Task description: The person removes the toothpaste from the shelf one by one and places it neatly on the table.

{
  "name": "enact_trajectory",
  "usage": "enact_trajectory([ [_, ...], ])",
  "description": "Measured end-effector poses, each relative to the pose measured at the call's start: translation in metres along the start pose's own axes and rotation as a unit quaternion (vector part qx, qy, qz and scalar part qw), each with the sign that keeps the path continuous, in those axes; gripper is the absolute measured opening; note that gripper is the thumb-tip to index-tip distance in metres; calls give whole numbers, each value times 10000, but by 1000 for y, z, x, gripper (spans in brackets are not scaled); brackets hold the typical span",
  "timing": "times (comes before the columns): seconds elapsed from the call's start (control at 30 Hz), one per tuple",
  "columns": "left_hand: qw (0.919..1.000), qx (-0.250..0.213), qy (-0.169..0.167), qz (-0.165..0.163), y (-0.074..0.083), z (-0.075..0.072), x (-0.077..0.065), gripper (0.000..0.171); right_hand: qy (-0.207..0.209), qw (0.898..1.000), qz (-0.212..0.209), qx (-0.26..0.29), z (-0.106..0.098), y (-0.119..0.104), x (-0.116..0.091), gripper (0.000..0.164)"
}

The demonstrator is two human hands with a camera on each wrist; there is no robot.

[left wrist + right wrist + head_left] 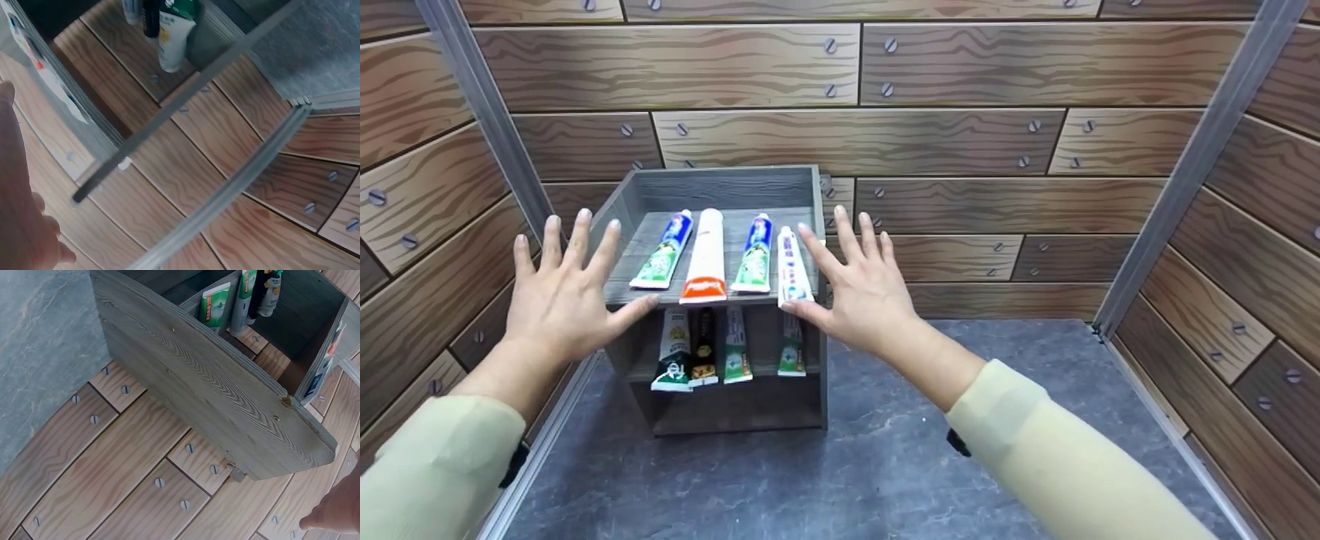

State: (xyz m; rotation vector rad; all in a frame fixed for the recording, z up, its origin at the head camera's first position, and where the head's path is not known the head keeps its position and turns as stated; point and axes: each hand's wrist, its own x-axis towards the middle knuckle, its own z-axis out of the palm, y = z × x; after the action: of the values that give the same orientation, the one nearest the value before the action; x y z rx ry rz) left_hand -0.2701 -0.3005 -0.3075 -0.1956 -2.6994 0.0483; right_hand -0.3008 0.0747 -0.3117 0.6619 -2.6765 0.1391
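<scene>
Both hands are spread wide in the head view and hold nothing. The left hand [566,304] hovers by the left side of a grey wooden shelf [727,180]; the right hand [866,300] is at its right side, thumb overlapping a white toothpaste tube [793,262]. On the top board lie a blue-green tube [665,251], a white tube with an orange end [706,255] and another blue-green tube [755,251]. The lower shelf carries a dark green and white tube [673,349], a black one [704,345] and two green-ended tubes, one [737,349] near the middle.
Wood-patterned panels [960,67] with printed screws form the walls around the shelf. Grey metal strips [1177,172] run along the corners. The floor [900,450] is dark grey and marbled. In the right wrist view, the shelf's side board [208,388] shows a small bracket low down.
</scene>
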Motion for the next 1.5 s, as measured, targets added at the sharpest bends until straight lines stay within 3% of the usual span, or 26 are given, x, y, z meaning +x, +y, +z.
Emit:
enact_trajectory([
  [0.37, 9995, 137, -286, -89, -11, 16, 7, 116, -172, 9998, 7, -51, 16, -4, 17, 90],
  [0.67, 9988, 211, -437, 60, -17, 17, 11, 115, 125, 9972, -570, -475, 20, -3, 27, 69],
  [0.9, 9987, 223, -346, 289, -22, 21, 10, 114, 477, 9943, -825, -479, 29, 9, 28, 56],
  [1.17, 9989, 299, -193, 306, -23, 25, 11, 111, 925, 9896, -1065, -292, 34, 15, 29, 49],
  [1.5, 9988, 299, -27, 385, -19, 27, 11, 110, 1298, 9847, -1145, -221, 40, 19, 27, 48],
])
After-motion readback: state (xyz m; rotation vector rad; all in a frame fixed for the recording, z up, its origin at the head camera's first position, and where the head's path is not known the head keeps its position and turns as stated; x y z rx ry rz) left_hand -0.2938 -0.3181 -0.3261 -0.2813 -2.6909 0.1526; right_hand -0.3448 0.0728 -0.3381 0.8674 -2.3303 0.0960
